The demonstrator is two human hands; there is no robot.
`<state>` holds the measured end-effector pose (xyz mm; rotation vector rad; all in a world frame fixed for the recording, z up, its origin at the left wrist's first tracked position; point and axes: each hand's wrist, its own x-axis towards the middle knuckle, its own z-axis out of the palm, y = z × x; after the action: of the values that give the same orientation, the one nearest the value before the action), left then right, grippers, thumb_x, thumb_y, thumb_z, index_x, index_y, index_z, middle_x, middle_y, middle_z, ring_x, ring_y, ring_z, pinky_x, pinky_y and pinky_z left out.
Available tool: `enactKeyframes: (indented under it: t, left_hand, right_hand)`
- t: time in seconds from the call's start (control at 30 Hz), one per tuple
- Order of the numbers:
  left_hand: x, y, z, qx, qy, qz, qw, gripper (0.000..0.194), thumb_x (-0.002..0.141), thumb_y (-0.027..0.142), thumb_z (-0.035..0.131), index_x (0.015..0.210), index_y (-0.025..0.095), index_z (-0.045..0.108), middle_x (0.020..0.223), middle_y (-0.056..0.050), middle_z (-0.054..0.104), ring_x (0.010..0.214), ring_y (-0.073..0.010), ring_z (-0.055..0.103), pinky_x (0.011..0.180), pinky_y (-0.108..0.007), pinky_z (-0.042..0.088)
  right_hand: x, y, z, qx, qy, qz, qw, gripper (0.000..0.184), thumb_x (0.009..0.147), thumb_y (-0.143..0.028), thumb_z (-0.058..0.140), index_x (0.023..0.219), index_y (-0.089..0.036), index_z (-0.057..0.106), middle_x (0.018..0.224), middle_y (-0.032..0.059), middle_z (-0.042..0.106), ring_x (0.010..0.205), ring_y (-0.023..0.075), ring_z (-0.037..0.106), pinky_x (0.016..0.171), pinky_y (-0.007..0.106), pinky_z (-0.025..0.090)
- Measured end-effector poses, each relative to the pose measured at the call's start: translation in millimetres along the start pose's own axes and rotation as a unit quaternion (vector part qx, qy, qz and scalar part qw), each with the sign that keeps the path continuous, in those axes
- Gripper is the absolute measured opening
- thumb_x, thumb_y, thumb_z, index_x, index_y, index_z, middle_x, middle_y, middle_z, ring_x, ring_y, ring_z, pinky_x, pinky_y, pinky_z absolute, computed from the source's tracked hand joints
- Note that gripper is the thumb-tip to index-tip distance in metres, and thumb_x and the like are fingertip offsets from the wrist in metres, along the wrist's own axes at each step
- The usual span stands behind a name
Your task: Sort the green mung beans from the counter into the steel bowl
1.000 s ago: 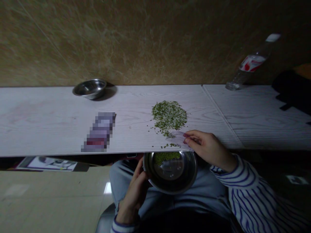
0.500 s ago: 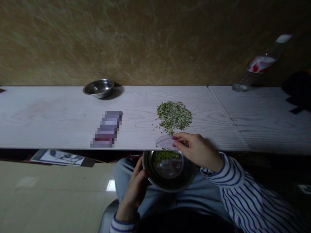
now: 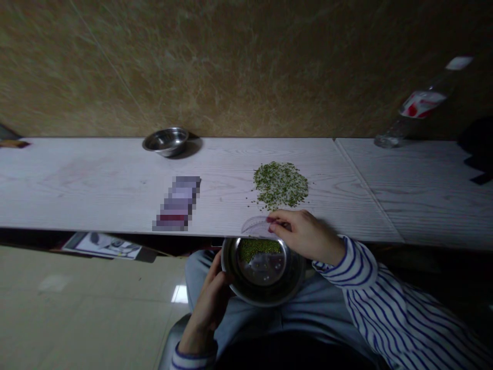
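My left hand (image 3: 213, 298) grips the left rim of a steel bowl (image 3: 265, 297), held over my lap just under the table's front edge. Mung beans (image 3: 259, 248) lie along the far side of its bottom. Between the thumb and fingers of my right hand (image 3: 310, 236) is a thin, clear plastic disc (image 3: 253, 225), perhaps a lid, at the table edge above the bowl. Just beyond that hand, a loose patch of green mung beans (image 3: 281, 184) is spread over the tabletop, with a few strays on its left.
An empty steel bowl (image 3: 166, 143) stands near the wall. A pixelated flat item (image 3: 179, 203) lies left of the beans. Back right are a clear bottle (image 3: 421, 105) and a dark object (image 3: 479, 146). Below the white table (image 3: 96, 190), a shelf (image 3: 103, 245) holds a printed item.
My right hand has drawn the plastic disc slightly left at the table edge. Beans that lay between the patch and the disc are gone from there. The view has shifted a little left.
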<state>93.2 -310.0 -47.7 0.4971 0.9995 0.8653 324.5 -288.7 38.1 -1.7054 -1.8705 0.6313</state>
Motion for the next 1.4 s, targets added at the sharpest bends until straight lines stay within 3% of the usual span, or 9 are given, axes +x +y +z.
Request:
enactKeyframes:
  t: [0.13,0.33,0.43,0.7,0.83,1.13,1.4]
  left_hand:
    - [1,-1,-0.7,-0.003,0.011,0.004,1.0,0.078,0.064,0.017,0.071,0.141,0.024,0.06,0.107,-0.003,0.077,0.103,-0.0275,0.068,0.085,-0.033,0.052]
    - [5,-6,-0.6,-0.005,-0.006,0.003,1.0,0.075,0.066,0.019,0.071,0.14,0.023,0.061,0.104,-0.006,0.077,0.091,-0.0247,0.067,0.077,-0.031,0.051]
    - [5,-7,-1.2,0.013,-0.007,0.001,1.0,0.076,0.068,0.022,0.069,0.143,0.024,0.059,0.1,-0.006,0.076,0.084,-0.0235,0.064,0.073,-0.032,0.05]
    - [8,-2,-2.1,0.009,0.002,-0.01,1.0,0.078,0.067,0.02,0.068,0.144,0.022,0.057,0.108,-0.008,0.075,0.087,-0.0249,0.065,0.069,-0.031,0.05]
    - [13,-1,-3.9,-0.007,0.005,-0.008,1.0,0.08,0.064,0.018,0.07,0.143,0.022,0.058,0.112,-0.01,0.075,0.098,-0.0291,0.067,0.079,-0.035,0.052]
    - [21,10,-3.2,-0.006,0.014,-0.048,0.999,0.083,0.061,0.017,0.07,0.143,0.023,0.057,0.107,-0.006,0.076,0.104,-0.0281,0.067,0.083,-0.033,0.052]
    - [29,16,-0.5,-0.003,0.015,-0.064,0.998,0.08,0.06,0.019,0.07,0.138,0.025,0.06,0.121,-0.008,0.075,0.113,-0.0309,0.066,0.092,-0.038,0.051]
  right_hand:
    - [-13,7,-5,0.021,-0.003,0.001,1.0,0.021,0.088,-0.019,0.061,0.102,-0.022,0.077,0.1,0.0053,0.082,0.091,0.0216,0.077,0.082,0.033,0.059]
    - [-28,34,-11,0.086,0.127,0.09,0.984,0.018,0.087,-0.025,0.061,0.1,-0.019,0.071,0.088,0.008,0.08,0.078,0.0221,0.077,0.07,0.032,0.061]
    - [-26,38,-11,0.073,0.159,0.1,0.979,0.017,0.085,-0.026,0.062,0.098,-0.019,0.07,0.085,0.008,0.079,0.075,0.0223,0.077,0.067,0.032,0.061]
    - [-10,17,-10,-0.011,0.16,0.083,0.984,0.017,0.086,-0.022,0.059,0.098,-0.02,0.071,0.084,0.007,0.08,0.072,0.0212,0.076,0.064,0.029,0.059]
    - [-16,12,-3,0.007,0.13,0.086,0.988,0.017,0.085,-0.021,0.059,0.096,-0.021,0.071,0.084,0.0065,0.08,0.076,0.0219,0.077,0.065,0.03,0.06]
    - [-18,29,1,0.044,0.16,0.154,0.974,0.019,0.085,-0.027,0.059,0.097,-0.02,0.071,0.088,0.011,0.08,0.082,0.0266,0.078,0.069,0.036,0.062]
    - [-19,37,-6,0.071,0.185,0.175,0.964,0.019,0.086,-0.028,0.059,0.099,-0.021,0.07,0.087,0.0095,0.08,0.079,0.0242,0.077,0.066,0.033,0.062]
